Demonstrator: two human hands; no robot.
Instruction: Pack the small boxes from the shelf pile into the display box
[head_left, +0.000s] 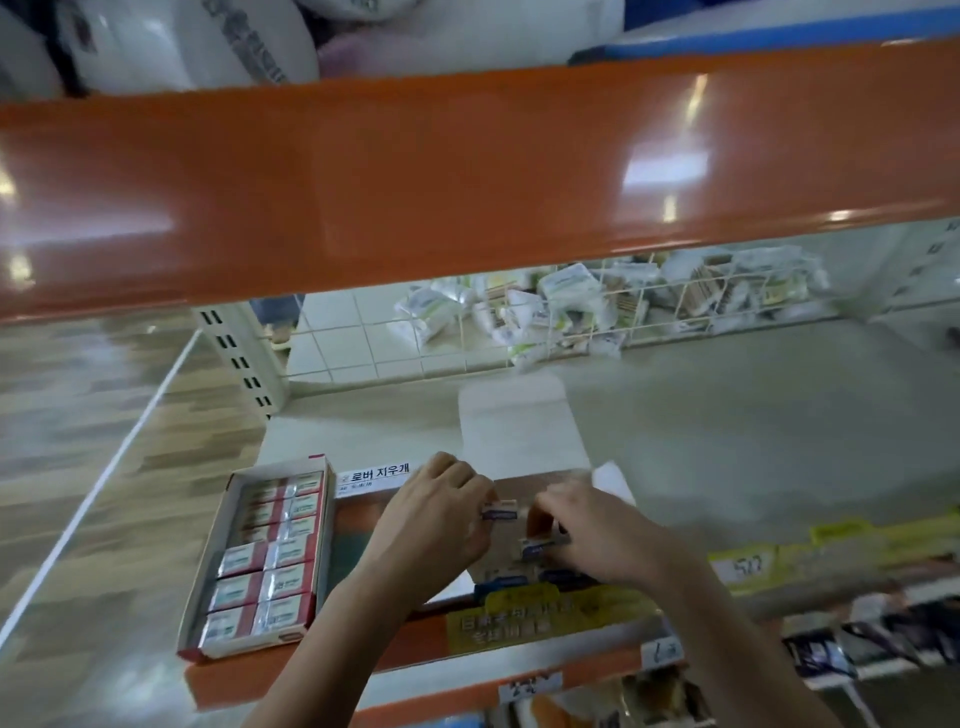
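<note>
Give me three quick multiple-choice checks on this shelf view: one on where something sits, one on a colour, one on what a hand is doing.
1. Where is the full tray of small boxes relative to the hands?
A. left of them
B. right of them
C. on the upper shelf

2. What colour is the shelf beam across the top of the view?
A. blue
B. orange
C. green

3. What is the left hand doing?
A. lying flat and empty
B. pinching a small box
C. gripping the beam

Answers:
1. A, the tray lies at the shelf's left end, beside the left wrist.
2. B, the glossy beam is plainly orange.
3. B, a white box with a blue label sits at its fingertips, while the right hand holds another.
</note>
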